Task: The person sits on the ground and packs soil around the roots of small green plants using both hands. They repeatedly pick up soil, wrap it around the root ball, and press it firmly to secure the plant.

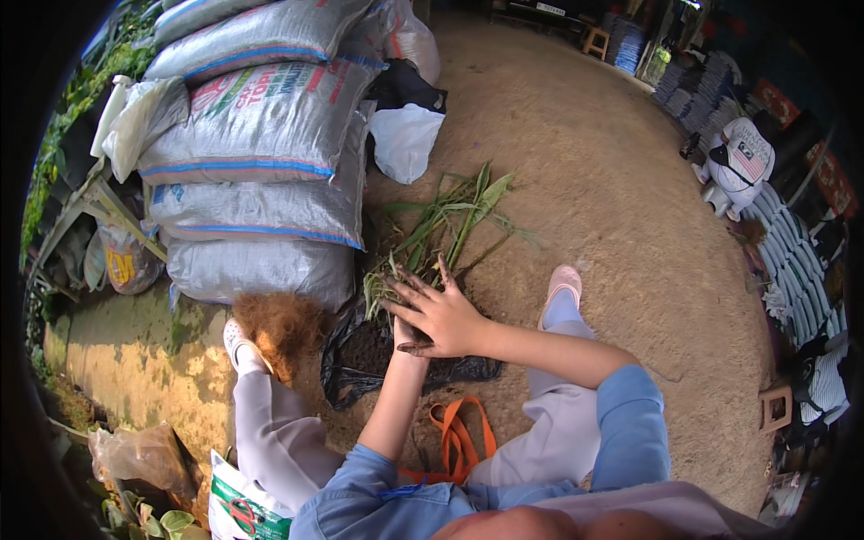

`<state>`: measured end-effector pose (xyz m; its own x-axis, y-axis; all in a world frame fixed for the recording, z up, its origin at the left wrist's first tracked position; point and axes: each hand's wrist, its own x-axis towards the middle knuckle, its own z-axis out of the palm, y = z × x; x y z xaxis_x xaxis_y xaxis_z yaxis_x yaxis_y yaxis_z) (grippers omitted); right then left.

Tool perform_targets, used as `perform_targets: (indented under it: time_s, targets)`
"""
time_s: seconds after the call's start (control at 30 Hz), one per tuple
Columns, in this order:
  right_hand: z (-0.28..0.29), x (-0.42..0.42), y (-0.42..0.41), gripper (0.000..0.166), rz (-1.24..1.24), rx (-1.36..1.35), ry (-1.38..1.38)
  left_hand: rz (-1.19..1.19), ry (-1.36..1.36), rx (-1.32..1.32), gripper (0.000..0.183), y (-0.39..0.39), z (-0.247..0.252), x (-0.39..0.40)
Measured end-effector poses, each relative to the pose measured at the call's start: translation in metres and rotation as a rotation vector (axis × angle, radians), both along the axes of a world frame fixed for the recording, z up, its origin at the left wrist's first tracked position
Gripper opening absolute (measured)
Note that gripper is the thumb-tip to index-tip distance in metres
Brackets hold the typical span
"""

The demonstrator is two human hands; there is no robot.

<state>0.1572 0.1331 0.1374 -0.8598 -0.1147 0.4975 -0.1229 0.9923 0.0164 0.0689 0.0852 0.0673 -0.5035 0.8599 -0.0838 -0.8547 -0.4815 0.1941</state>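
My right hand is spread flat with its fingers apart, dark soil on the fingertips and palm edge. It crosses over my left hand, whose fingers and palm are mostly hidden beneath it. Under both hands lies an opened black plastic bag with dark soil in it. Just beyond my fingers, cut green stems and long leaves lie in a heap on the ground. Left of the bag is a tuft of brown coconut-like fibre, beside my left clog.
Stacked grey woven sacks rise at front left. An orange strap lies between my legs. Red-handled scissors rest on a white-green bag. At far right a person sits on a stool near stacked packs.
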Motion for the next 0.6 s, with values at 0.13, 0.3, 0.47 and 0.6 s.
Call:
perform_targets:
  time_s: [0.13,0.3,0.47,0.6]
  targets:
    - [-0.012,0.003,0.012,0.057,0.061,-0.02,-0.005,0.011,0.006,-0.023,0.043,0.001,0.002,0.007]
    - [-0.022,0.001,0.016,0.041,0.01,-0.653,0.163,0.037,0.016,0.01,0.045,-0.005,-0.013,0.023]
    - [-0.008,0.005,-0.002,0.045,-0.114,-0.289,0.109,-0.069,-0.124,0.223,0.043,-0.001,-0.017,0.011]
    - [-0.014,0.002,0.014,0.048,0.236,0.015,0.129,-0.041,-0.066,0.127,0.043,0.0,-0.013,0.009]
